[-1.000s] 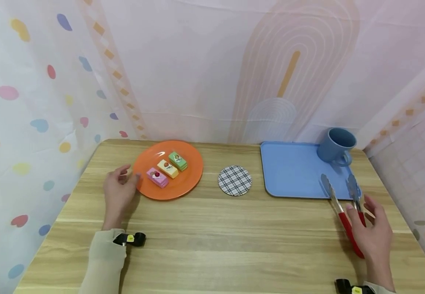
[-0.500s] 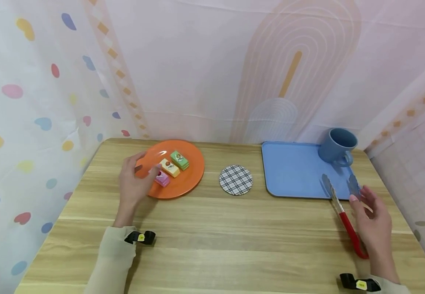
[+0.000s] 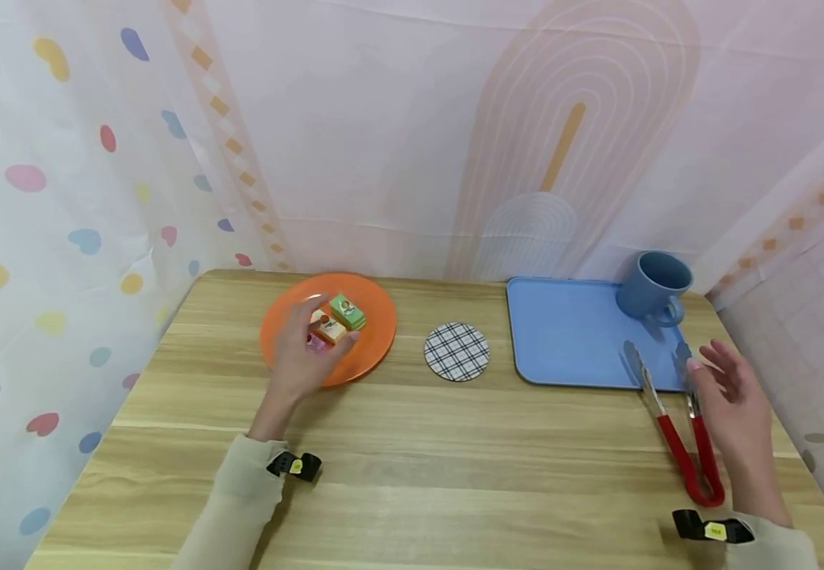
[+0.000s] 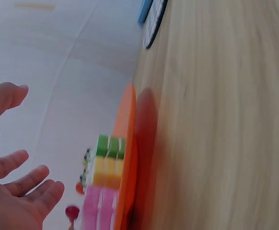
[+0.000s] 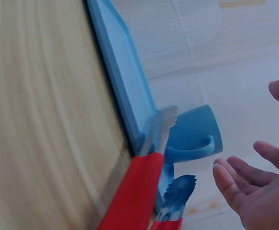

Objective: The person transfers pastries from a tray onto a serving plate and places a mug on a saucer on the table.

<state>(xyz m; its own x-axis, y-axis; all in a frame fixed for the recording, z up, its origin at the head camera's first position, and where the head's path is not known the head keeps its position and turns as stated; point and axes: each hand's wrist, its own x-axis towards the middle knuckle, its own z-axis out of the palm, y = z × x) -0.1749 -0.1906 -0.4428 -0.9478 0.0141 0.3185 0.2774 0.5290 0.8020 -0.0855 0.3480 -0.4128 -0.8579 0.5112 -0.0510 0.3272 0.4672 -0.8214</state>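
Observation:
My left hand [image 3: 302,352] hovers over the orange plate [image 3: 376,321], thumb and fingers spread apart and holding nothing. On that plate lie three toy cake slices: a green one [image 3: 348,311], a yellow one [image 4: 108,171] and a pink one [image 4: 99,207], the pink partly hidden by the hand in the head view. My right hand [image 3: 734,404] is raised beside the red-handled tongs [image 3: 682,455], its fingers loosely bent around nothing. The tongs stand spread, their metal tips over the front edge of the blue tray [image 3: 561,332].
A blue mug [image 3: 650,286] stands at the tray's back right corner. Between plate and tray lies a round checked coaster [image 3: 457,351]. A patterned cloth [image 3: 383,142] hangs behind the wooden table [image 3: 419,475].
My left hand has moved right, from the plate's left rim to above the cake slices. The right hand has shifted slightly up and right, uncovering more of the tongs' handles.

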